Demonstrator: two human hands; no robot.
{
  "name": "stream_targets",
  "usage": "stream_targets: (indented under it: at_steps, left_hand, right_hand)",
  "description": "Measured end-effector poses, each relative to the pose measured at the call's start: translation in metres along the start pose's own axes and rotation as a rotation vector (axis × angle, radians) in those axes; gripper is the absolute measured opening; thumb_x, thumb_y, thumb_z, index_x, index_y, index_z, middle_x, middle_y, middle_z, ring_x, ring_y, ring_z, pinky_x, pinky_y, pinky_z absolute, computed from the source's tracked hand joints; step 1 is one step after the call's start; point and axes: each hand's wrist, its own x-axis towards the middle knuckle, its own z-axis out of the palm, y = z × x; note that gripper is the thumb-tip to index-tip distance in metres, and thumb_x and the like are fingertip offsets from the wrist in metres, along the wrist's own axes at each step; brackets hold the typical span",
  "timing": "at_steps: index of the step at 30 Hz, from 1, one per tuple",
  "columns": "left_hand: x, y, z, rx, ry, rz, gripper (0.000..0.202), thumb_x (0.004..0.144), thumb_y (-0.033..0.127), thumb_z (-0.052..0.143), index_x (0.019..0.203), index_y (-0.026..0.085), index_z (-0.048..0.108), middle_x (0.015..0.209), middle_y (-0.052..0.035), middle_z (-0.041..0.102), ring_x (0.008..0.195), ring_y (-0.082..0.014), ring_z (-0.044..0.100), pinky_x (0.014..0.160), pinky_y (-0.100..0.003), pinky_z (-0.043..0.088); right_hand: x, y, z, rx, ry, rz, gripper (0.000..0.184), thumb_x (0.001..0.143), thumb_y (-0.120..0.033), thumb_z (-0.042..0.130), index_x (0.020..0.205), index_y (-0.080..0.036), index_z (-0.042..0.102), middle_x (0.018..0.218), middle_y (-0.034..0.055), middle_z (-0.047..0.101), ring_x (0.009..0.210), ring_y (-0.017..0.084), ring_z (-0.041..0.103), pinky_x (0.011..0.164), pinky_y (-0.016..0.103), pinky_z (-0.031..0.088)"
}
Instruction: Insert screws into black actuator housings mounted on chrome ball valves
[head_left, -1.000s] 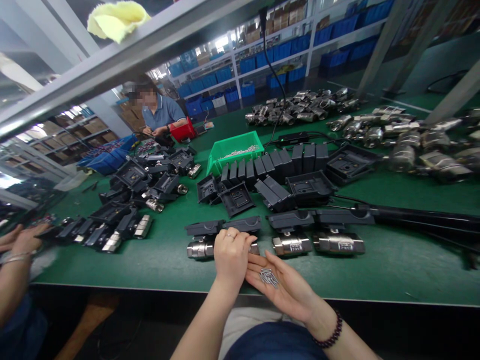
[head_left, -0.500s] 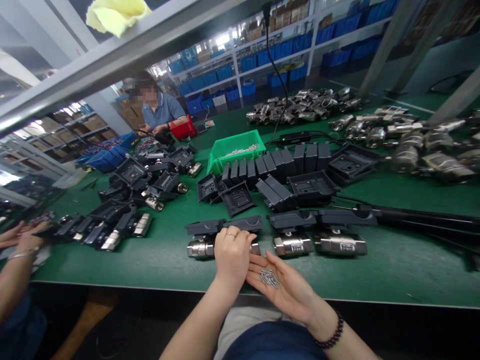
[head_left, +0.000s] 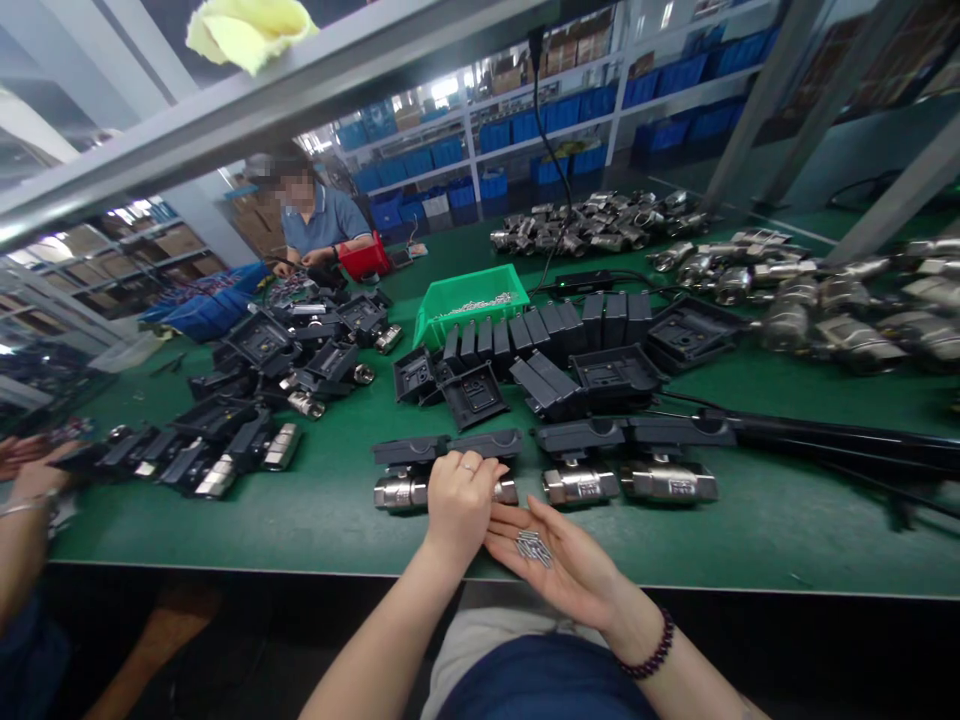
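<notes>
My right hand (head_left: pixel 574 570) lies palm up with its fingers stretched out, cradling a small heap of metal screws (head_left: pixel 533 547). Just left of it, my left hand (head_left: pixel 463 505) is closed, its back toward me, in front of a ball valve (head_left: pixel 505 490) topped by a dark grey housing (head_left: pixel 489 442). The fingertips are turned away, so whatever they pinch is hidden. Similar valve units stand in the same row: one valve (head_left: pixel 400 491) to the left, and two valves, one nearer (head_left: pixel 579 483) and one farther (head_left: pixel 667 481), to the right.
Behind the row are dark housings (head_left: pixel 616 372) and a green bin (head_left: pixel 472 295) of small screws. Assembled units (head_left: pixel 217 440) crowd the left; bare valves (head_left: pixel 600 220) pile up at the back. A black cable-like tool (head_left: pixel 825 435) lies right. Co-workers sit at left and across.
The view has shifted slightly. My left hand stays closed at the same valve, and my right hand still cradles the screws beside it.
</notes>
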Motion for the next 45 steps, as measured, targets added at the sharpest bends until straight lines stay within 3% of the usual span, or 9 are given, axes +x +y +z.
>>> stream_targets:
  at_steps: [5, 8, 12, 15, 20, 24, 28, 33, 45]
  left_hand:
    - [-0.007, -0.007, -0.010, -0.157, 0.013, -0.020, 0.023, 0.092, 0.028, 0.047, 0.086, 0.019, 0.067, 0.071, -0.0042, 0.063, 0.068, -0.0161, 0.055, 0.064, -0.030, 0.042]
    - [-0.026, 0.007, -0.021, -0.320, 0.057, -0.153, 0.027, 0.095, 0.027, 0.038, 0.100, 0.018, 0.063, 0.086, -0.0065, 0.065, 0.079, -0.0157, 0.060, 0.072, -0.029, 0.049]
    - [-0.048, 0.047, -0.024, -1.190, 0.030, -0.760, 0.035, 0.094, 0.037, 0.037, 0.125, 0.021, 0.046, 0.117, -0.0077, 0.059, 0.107, -0.0161, 0.057, 0.092, -0.030, 0.048]
    - [-0.043, 0.071, -0.017, -1.844, 0.018, -1.202, 0.036, 0.095, 0.039, 0.031, 0.116, 0.018, 0.052, 0.118, -0.0085, 0.059, 0.114, -0.0176, 0.053, 0.101, -0.033, 0.042]
    - [-0.017, 0.074, -0.011, -2.169, 0.070, -1.818, 0.034, 0.096, 0.023, 0.030, 0.084, 0.014, 0.061, 0.083, -0.0049, 0.065, 0.086, -0.0115, 0.064, 0.091, -0.023, 0.047]
    - [-0.012, 0.068, -0.018, -2.285, 0.098, -1.853, 0.040, 0.096, 0.022, 0.028, 0.077, 0.011, 0.061, 0.074, -0.0047, 0.065, 0.070, -0.0107, 0.065, 0.077, -0.022, 0.051]
    - [-0.012, 0.064, -0.028, -2.322, 0.031, -1.843, 0.041, 0.096, 0.024, 0.026, 0.087, 0.007, 0.063, 0.085, -0.0109, 0.068, 0.077, -0.0149, 0.066, 0.077, -0.026, 0.052]
    - [-0.013, 0.059, -0.031, -2.334, -0.004, -1.790, 0.040, 0.096, 0.026, 0.029, 0.096, 0.005, 0.062, 0.099, -0.0136, 0.067, 0.089, -0.0196, 0.066, 0.075, -0.025, 0.053]
    - [-0.021, 0.058, -0.025, -2.289, -0.031, -1.824, 0.037, 0.095, 0.025, 0.034, 0.101, 0.000, 0.062, 0.106, -0.0192, 0.064, 0.098, -0.0218, 0.063, 0.088, -0.028, 0.049]
  right_hand:
    - [-0.004, -0.003, 0.004, 0.015, 0.150, 0.008, 0.039, 0.081, -0.027, 0.067, 0.103, 0.005, 0.061, 0.107, 0.0211, 0.059, 0.107, 0.025, 0.054, 0.098, 0.032, 0.042]
    - [-0.010, -0.004, 0.012, 0.019, 0.332, -0.145, 0.020, 0.078, -0.019, 0.063, 0.087, -0.002, 0.066, 0.097, 0.0151, 0.064, 0.097, 0.022, 0.059, 0.091, 0.028, 0.048]
    - [-0.015, 0.004, 0.030, -0.156, 0.417, -0.508, 0.024, 0.065, -0.026, 0.075, 0.083, -0.011, 0.069, 0.093, 0.0093, 0.064, 0.092, 0.022, 0.059, 0.085, 0.029, 0.051]
    - [-0.013, 0.020, 0.035, -0.453, 0.444, -0.712, 0.037, 0.071, -0.044, 0.073, 0.095, -0.017, 0.067, 0.103, 0.0090, 0.061, 0.100, 0.025, 0.054, 0.091, 0.035, 0.046]
    - [-0.012, 0.039, 0.029, -0.846, 0.458, -0.808, 0.040, 0.089, -0.052, 0.053, 0.110, -0.019, 0.062, 0.117, 0.0095, 0.054, 0.115, 0.026, 0.043, 0.106, 0.040, 0.026]
    - [-0.024, 0.025, 0.029, -0.925, 0.378, -0.807, 0.035, 0.093, -0.045, 0.047, 0.113, -0.020, 0.060, 0.119, 0.0092, 0.054, 0.113, 0.026, 0.046, 0.100, 0.039, 0.037]
    - [-0.039, 0.001, 0.035, -1.487, 0.458, -0.948, 0.021, 0.092, -0.032, 0.048, 0.102, -0.021, 0.063, 0.105, 0.0059, 0.060, 0.098, 0.022, 0.055, 0.086, 0.033, 0.047]
    - [-0.045, -0.003, 0.033, -1.996, 0.258, -0.941, 0.016, 0.093, -0.017, 0.045, 0.101, -0.020, 0.058, 0.096, 0.0041, 0.060, 0.088, 0.019, 0.056, 0.078, 0.030, 0.049]
    - [-0.031, 0.008, 0.018, -2.228, 0.176, -0.801, 0.036, 0.079, 0.004, 0.033, 0.105, -0.013, 0.053, 0.098, 0.0106, 0.056, 0.092, 0.024, 0.053, 0.081, 0.041, 0.051]
